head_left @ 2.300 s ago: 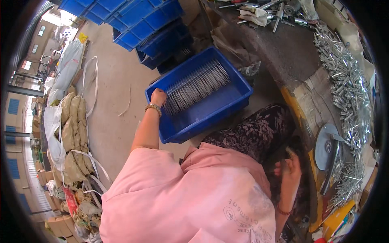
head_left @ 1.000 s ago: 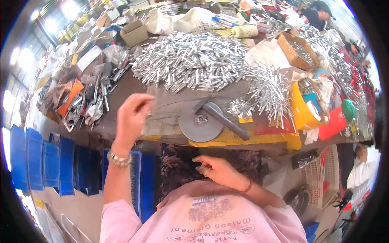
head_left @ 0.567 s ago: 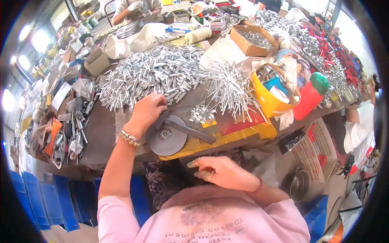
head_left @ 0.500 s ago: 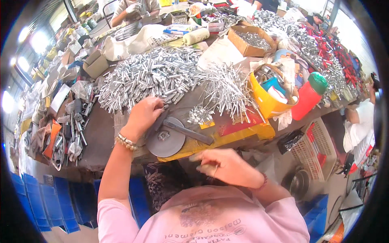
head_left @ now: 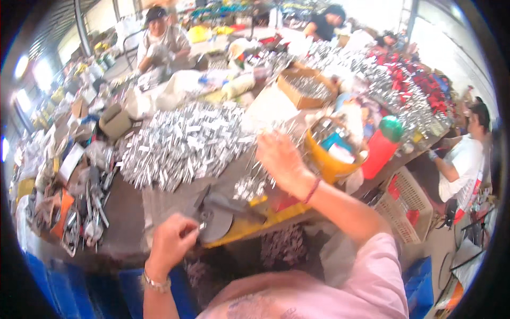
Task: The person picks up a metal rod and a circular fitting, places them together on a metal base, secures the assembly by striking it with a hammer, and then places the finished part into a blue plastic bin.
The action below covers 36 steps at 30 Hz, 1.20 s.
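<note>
My left hand (head_left: 172, 242) is near the table's front edge, its fingers curled in a pinch. At the fingertips shows the bright end of a small metal piece (head_left: 202, 225), beside a round grey disc (head_left: 219, 223) with a dark flat bar (head_left: 234, 206) across it. My right hand (head_left: 282, 159) reaches over a heap of thin metal rods (head_left: 292, 129), beside the yellow tub; motion blurs its fingers, and it covers much of the heap. Left of it spreads a large pile of short metal tubes (head_left: 186, 141). Small metal parts (head_left: 248, 187) lie below my right hand.
A yellow tub (head_left: 323, 159) and a red bottle with a green cap (head_left: 378, 154) stand at the right. Behind is a cardboard box (head_left: 292, 94) of small parts. Tools and bags (head_left: 87, 207) crowd the left. Other people sit around the table.
My right hand has moved from the front edge up and away to the rods. My left hand has drawn back from the tube pile to beside the disc. The view has tilted up.
</note>
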Tool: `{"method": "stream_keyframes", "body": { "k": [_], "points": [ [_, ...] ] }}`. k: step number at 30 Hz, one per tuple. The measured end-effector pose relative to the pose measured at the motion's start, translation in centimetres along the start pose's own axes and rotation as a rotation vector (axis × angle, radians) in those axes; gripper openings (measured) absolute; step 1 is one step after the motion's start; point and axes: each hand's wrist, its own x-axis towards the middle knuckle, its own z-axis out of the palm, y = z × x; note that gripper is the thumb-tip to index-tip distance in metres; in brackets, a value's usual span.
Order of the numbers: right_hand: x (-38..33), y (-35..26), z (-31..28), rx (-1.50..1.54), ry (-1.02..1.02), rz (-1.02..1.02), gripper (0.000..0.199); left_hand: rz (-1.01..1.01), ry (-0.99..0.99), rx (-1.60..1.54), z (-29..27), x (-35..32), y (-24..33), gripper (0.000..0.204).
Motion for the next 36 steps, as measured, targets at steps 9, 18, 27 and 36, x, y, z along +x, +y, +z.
{"method": "stream_keyframes", "body": {
  "k": [9,18,27,36],
  "points": [
    [-0.3,-1.3,-5.3,-0.129,-0.177,-0.088,0.011,0.026,0.047,0.031,0.2,-1.2,0.8,0.017],
    [-2.5,-8.4,-8.4,0.683,0.102,0.163,0.007,0.055,0.274,-0.124,4.0,-1.3,-2.0,0.017],
    [-3.7,-15.3,-4.8,0.863,0.306,0.215,0.021,0.078,0.351,-0.147,4.5,-1.5,-2.0,0.011],
    [-4.8,-15.8,-4.7,0.942,0.416,0.277,0.022,0.067,0.27,0.068,3.5,-2.0,-0.1,0.017]
  ]
}}
